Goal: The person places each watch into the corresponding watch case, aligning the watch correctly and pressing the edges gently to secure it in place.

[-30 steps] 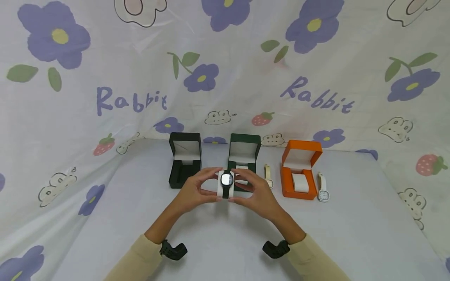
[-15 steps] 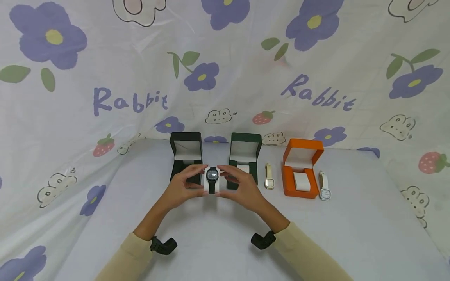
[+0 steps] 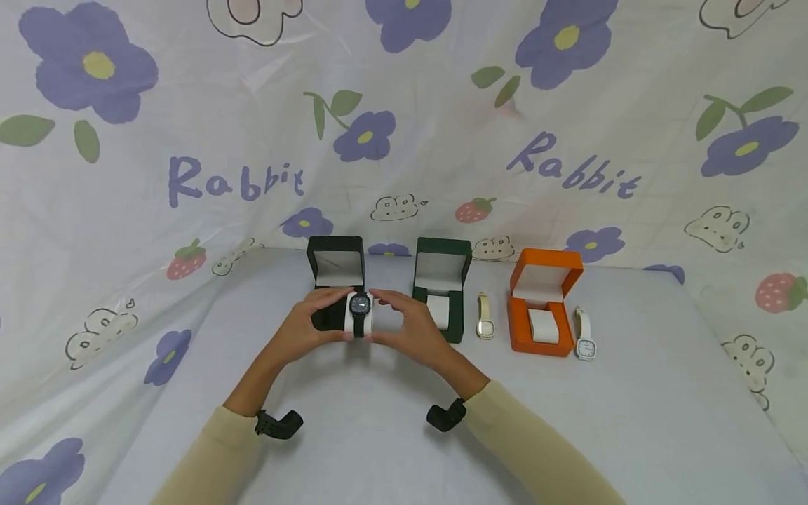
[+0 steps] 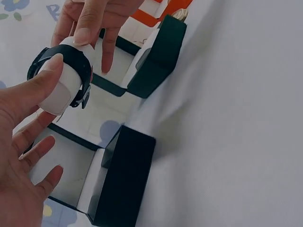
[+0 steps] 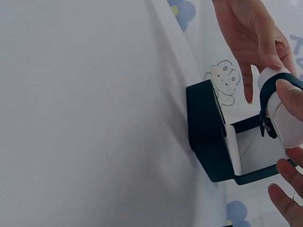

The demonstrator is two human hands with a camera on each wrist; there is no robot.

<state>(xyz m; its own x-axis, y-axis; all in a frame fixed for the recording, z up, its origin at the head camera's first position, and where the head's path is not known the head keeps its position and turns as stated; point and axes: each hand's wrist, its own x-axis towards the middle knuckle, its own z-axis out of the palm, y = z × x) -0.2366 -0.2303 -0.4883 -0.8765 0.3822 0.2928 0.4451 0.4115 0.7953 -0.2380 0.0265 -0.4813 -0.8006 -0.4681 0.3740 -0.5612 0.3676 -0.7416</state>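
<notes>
although the black watch (image 3: 360, 304) is already strapped round its white cushion (image 4: 57, 97), seating it seems left: cushion pinched between left hand (image 3: 299, 327) and right hand (image 3: 413, 330), near the open dark box (image 3: 336, 243). green box (image 3: 443, 245) and orange box (image 3: 546, 259): lids raised, bare cushions (image 3: 543, 327) inside. gold watch (image 3: 485, 328) and white watch (image 3: 586, 348): loose on the surface (image 3: 379, 435), apparently unfitted yet.

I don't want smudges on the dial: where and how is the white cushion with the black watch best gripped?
Probably by the two ends, one hand from each side, as the left hand and right hand do. The black watch wraps round the middle of the white cushion, leaving white at both ends, so fingers there should stay off the dial.
</notes>
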